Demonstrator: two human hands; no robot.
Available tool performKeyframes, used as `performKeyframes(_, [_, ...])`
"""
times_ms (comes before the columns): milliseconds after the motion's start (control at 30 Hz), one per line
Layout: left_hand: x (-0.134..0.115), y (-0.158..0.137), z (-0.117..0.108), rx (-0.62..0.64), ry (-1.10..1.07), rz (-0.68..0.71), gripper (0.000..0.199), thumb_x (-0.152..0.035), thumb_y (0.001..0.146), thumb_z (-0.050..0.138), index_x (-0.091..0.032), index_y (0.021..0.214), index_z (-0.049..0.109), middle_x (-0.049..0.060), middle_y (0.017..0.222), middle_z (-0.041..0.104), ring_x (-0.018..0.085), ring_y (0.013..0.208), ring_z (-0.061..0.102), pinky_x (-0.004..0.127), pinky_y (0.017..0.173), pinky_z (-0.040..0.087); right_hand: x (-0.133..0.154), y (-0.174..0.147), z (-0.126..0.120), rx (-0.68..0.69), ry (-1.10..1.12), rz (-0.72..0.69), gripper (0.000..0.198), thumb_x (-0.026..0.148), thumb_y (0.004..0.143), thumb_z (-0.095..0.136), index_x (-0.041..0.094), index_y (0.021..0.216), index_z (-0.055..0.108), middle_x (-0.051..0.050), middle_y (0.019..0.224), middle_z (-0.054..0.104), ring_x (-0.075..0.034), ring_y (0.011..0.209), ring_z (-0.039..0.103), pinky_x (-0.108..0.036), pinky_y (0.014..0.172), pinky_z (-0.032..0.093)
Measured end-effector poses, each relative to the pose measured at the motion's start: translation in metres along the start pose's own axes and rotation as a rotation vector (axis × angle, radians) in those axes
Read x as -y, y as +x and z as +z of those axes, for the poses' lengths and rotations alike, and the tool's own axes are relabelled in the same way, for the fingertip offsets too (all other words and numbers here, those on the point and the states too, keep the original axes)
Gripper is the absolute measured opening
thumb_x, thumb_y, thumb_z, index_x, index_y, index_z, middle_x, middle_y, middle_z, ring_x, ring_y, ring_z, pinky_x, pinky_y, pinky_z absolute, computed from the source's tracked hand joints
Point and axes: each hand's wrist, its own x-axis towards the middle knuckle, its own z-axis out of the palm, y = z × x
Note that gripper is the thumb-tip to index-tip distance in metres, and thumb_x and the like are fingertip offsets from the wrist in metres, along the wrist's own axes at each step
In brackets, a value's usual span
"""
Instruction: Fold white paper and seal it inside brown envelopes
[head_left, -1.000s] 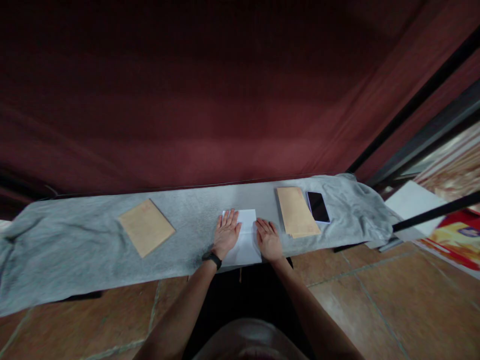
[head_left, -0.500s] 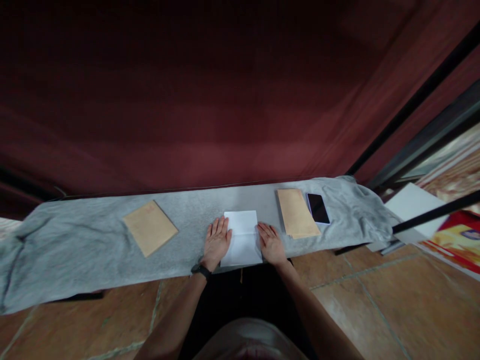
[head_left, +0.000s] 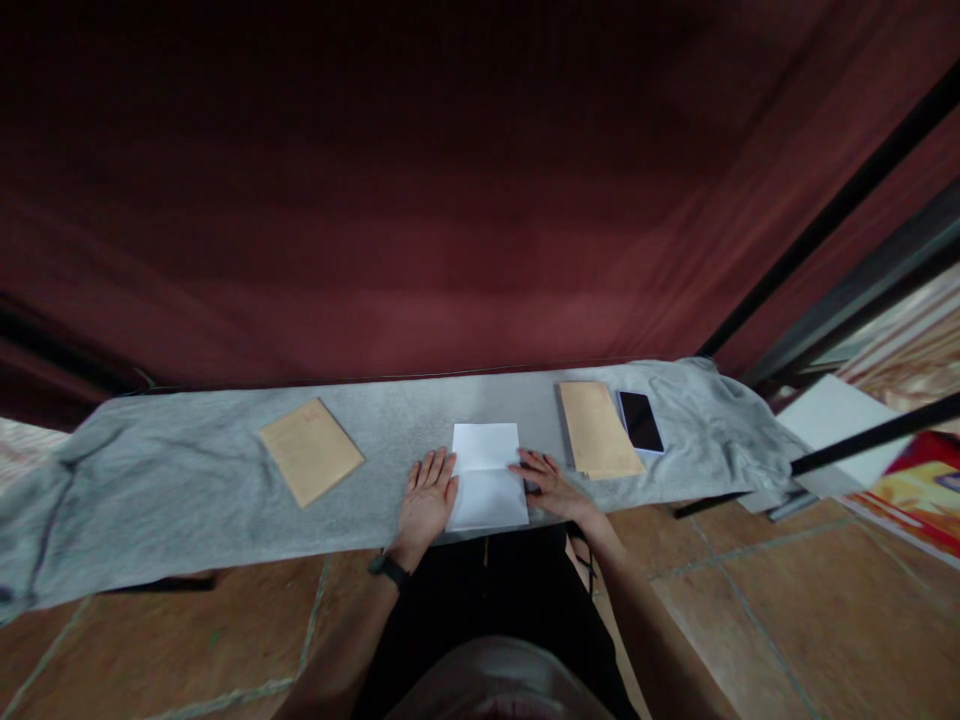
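Observation:
A white sheet of paper [head_left: 487, 498] with a crease across its middle lies on the grey cloth between my hands. My left hand [head_left: 427, 503] rests flat along the paper's left edge, fingers stretched out. At the right edge my right hand [head_left: 550, 484] has its fingers spread, the fingertips touching the paper near the crease. To the right lie several stacked brown envelopes [head_left: 598, 430] and, beside them, a dark-screened phone [head_left: 640, 421]. One more brown envelope [head_left: 311, 452] lies by itself to the left.
Grey cloth [head_left: 195, 470] covers the long narrow bench. Behind it hangs a dark red curtain [head_left: 450, 250]. Black poles [head_left: 825, 230] rise at the right. A white board [head_left: 840, 425] and a red and yellow printed box or sheet [head_left: 926, 490] stand beyond the bench's right end.
My right hand has lifted and turned, its fingers now reaching over the paper's right edge. My left hand has shifted slightly outward and down. The view has moved a little.

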Motion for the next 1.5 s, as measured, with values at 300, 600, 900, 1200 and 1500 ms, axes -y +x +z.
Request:
performKeyframes(300, [0.024,-0.004,0.007,0.033,-0.253,0.096,0.055,-0.006,0.089,0.037,-0.024,0.138,0.057,0.001,0.146,0.056,0.018,0.144,0.04,0.046,0.121,0.03,-0.001,0.003,0.034,-0.433,-0.006,-0.035,0.043,0.01,0.087,0.055,0.03,0.123,0.069,-0.003,0.142,0.059,-0.021,0.135,0.05,-0.047,0.116,0.031])
performKeyframes(600, [0.014,0.011,0.002,-0.07,-0.41,-0.074,0.024,-0.032,0.096,0.05,-0.024,0.102,0.071,0.005,0.123,0.071,0.021,0.124,0.059,0.042,0.109,0.042,0.021,0.024,0.04,-0.704,-0.036,0.22,0.024,0.034,0.099,0.05,0.022,0.094,0.071,-0.006,0.109,0.073,-0.023,0.105,0.063,-0.037,0.096,0.04])
performKeyframes(900, [-0.013,0.032,-0.008,-0.051,-0.212,-0.27,0.02,-0.033,0.091,0.057,-0.021,0.079,0.069,0.008,0.1,0.068,0.026,0.1,0.058,0.038,0.087,0.046,0.031,0.026,0.043,-0.732,-0.127,0.31,0.02,0.032,0.097,0.052,0.021,0.095,0.068,-0.009,0.114,0.069,-0.025,0.106,0.06,-0.038,0.094,0.039])
performKeyframes(1200, [-0.03,0.02,-0.005,-0.178,-0.116,-0.228,0.026,-0.024,0.09,0.053,-0.015,0.113,0.064,0.015,0.122,0.062,0.03,0.113,0.056,0.044,0.097,0.046,0.032,0.025,0.049,-0.773,-0.22,0.193,0.037,0.022,0.098,0.046,0.022,0.133,0.056,-0.011,0.148,0.052,-0.024,0.126,0.053,-0.041,0.105,0.035])
performKeyframes(1500, [-0.08,0.042,0.023,0.04,-0.159,0.214,0.052,-0.025,0.099,0.032,-0.016,0.149,0.043,0.01,0.159,0.038,0.025,0.151,0.025,0.049,0.123,0.019,0.037,0.023,0.044,-0.634,-0.224,0.137,0.042,0.02,0.1,0.04,0.02,0.139,0.055,-0.01,0.144,0.057,-0.025,0.133,0.048,-0.044,0.111,0.03])
